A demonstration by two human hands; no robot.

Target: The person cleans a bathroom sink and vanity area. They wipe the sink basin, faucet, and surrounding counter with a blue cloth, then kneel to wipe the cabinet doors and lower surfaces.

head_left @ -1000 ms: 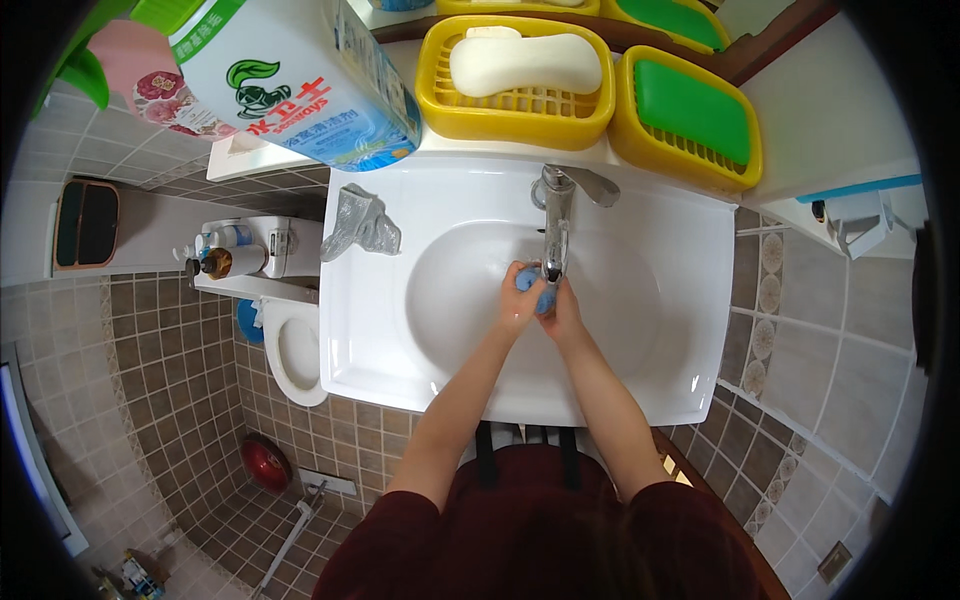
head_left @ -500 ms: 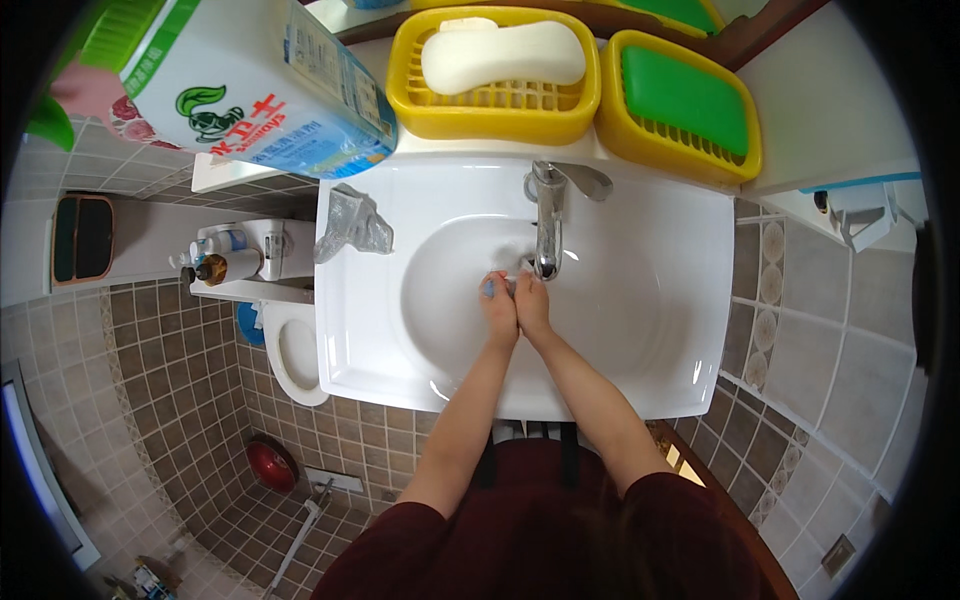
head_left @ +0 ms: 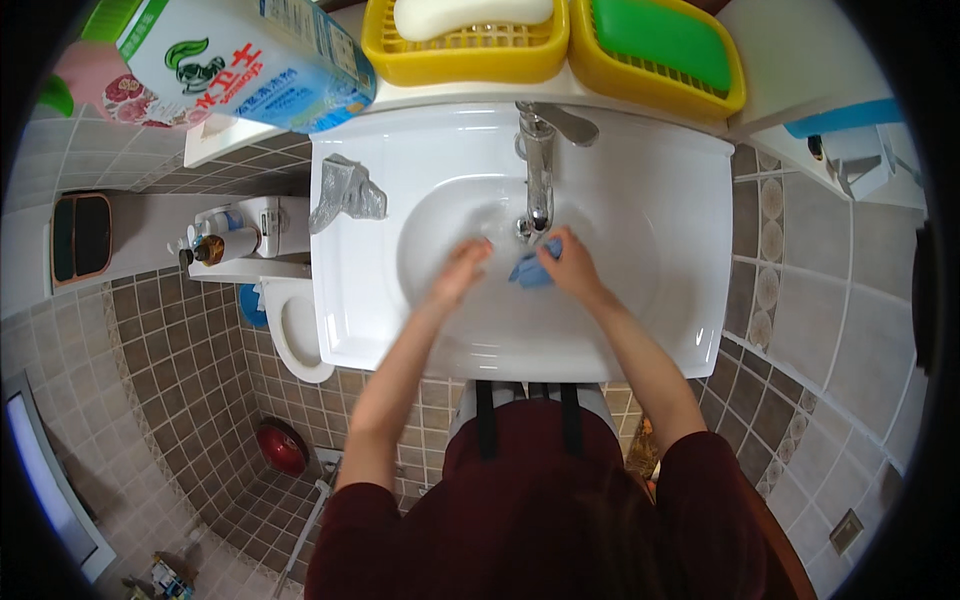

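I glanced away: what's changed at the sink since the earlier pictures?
The hands have parted. The left hand moved left, off the blue cloth; the right hand moved right and holds it. The faucet and crumpled grey wad stayed put.

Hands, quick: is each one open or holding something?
Left hand: looks open, blurred, nothing visible in it.
Right hand: closed, holding the blue cloth.

White washbasin (head_left: 350,300) | faucet (head_left: 538,165): back edge | crumpled grey plastic (head_left: 347,190): left of bowl
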